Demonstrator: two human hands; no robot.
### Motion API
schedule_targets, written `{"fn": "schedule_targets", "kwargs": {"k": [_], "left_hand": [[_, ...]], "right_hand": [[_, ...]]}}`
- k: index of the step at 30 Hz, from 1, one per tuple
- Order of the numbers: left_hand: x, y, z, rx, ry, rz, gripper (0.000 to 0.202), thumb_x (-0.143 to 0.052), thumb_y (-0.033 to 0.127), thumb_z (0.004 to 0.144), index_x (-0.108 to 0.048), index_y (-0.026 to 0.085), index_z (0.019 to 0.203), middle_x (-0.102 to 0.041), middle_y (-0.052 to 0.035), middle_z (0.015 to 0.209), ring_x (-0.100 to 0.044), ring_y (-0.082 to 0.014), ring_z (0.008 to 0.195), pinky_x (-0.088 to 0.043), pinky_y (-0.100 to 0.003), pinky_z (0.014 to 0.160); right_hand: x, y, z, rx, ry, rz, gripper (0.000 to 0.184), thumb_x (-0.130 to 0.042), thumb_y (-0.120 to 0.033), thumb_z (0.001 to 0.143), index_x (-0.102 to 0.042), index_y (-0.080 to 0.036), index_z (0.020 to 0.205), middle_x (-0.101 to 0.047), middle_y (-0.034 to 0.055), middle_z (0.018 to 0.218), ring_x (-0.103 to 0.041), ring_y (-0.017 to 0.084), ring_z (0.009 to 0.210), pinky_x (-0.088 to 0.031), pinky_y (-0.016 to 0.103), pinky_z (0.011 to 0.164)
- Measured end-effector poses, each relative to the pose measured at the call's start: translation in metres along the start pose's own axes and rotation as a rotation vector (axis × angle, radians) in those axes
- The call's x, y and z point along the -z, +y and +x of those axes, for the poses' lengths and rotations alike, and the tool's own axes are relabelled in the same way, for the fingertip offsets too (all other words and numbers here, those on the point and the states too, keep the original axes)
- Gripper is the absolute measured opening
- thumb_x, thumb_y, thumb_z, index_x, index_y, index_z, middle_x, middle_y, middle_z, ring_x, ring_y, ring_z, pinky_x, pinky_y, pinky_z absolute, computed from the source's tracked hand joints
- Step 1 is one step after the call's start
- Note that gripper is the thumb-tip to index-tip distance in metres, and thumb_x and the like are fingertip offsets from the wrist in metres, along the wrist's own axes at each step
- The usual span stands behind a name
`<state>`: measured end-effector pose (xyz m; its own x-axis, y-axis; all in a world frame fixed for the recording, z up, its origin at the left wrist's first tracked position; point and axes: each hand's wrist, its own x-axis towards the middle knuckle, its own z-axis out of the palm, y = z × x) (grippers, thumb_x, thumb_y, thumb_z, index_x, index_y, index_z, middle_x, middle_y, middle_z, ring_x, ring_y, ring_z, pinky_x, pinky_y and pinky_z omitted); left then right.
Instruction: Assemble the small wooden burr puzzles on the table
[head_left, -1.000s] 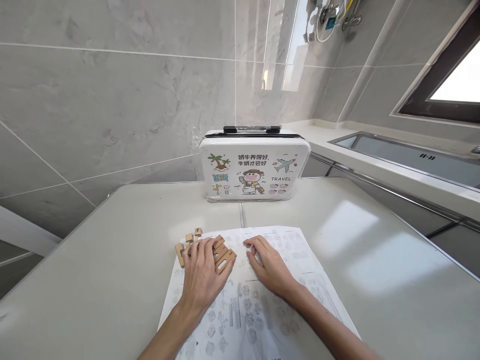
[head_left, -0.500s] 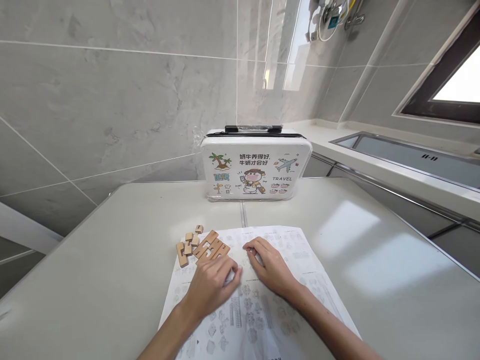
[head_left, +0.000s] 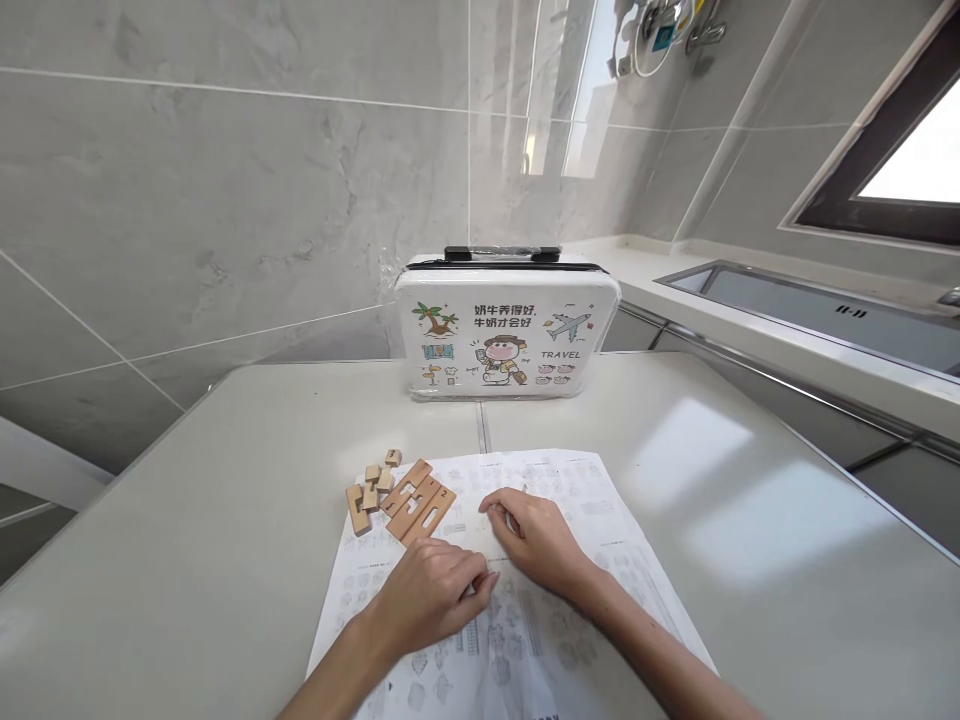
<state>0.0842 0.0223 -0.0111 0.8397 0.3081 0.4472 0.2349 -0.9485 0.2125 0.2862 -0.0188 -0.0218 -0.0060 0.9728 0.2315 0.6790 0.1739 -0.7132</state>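
Observation:
A large printed sheet of paper (head_left: 559,640), covered with small line drawings and text, lies on the table under both hands. My left hand (head_left: 439,592) rests on its middle, fingers curled in and thumb near the forefinger. To the right and farther forward is my right hand (head_left: 536,535), bent over the paper with its fingers closed. Whatever either hand may hold is hidden. Flat wooden puzzle pieces (head_left: 420,502), with slots and dark numbers, lie together just beyond my left hand. Beside them on the left are several notched wooden blocks (head_left: 358,512).
A white case (head_left: 506,330) with cartoon prints and a black handle, in clear plastic, stands at the back of the white table (head_left: 202,520). Behind it rises a grey tiled wall (head_left: 262,200). On the right is a counter with a sink (head_left: 795,310).
My left hand has drawn back toward me and slightly right, uncovering more of the flat wooden pieces. My right hand has shifted slightly and its fingers curl more. The view has moved a little.

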Motion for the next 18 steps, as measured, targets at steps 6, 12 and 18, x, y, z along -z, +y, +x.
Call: {"fn": "schedule_targets", "kwargs": {"k": [6,12,18], "left_hand": [[0.0003,0.0001,0.0009,-0.002,0.007,0.007,0.033,-0.053,0.015,0.098,-0.042,0.021,0.068,-0.043,0.0075,0.051,-0.037,-0.0098,0.043,-0.024,-0.029,0.049],[0.0019,0.0014,0.0027,-0.006,0.016,0.011,0.034,-0.053,0.013,0.098,-0.04,0.021,0.067,-0.042,0.0078,0.051,-0.036,-0.0095,0.043,-0.024,-0.029,0.049],[0.0024,0.0017,0.0033,-0.006,0.023,0.012,0.034,-0.052,0.014,0.098,-0.04,0.021,0.067,-0.042,0.0077,0.051,-0.035,-0.0092,0.042,-0.024,-0.028,0.049]], "right_hand": [[-0.0016,-0.0001,0.0001,0.005,0.0,-0.012,0.022,-0.048,-0.02,0.101,-0.07,-0.023,0.103,-0.071,-0.0007,0.08,-0.061,0.016,0.064,-0.041,0.028,0.064],[-0.0015,0.0005,0.0001,0.014,0.006,-0.006,0.021,-0.049,-0.018,0.1,-0.069,-0.023,0.103,-0.071,-0.0007,0.08,-0.061,0.016,0.065,-0.042,0.028,0.065],[-0.0007,0.0002,-0.0002,0.012,0.005,-0.005,0.02,-0.049,-0.018,0.1,-0.068,-0.024,0.102,-0.072,-0.0008,0.083,-0.064,0.017,0.07,-0.042,0.028,0.066]]}}
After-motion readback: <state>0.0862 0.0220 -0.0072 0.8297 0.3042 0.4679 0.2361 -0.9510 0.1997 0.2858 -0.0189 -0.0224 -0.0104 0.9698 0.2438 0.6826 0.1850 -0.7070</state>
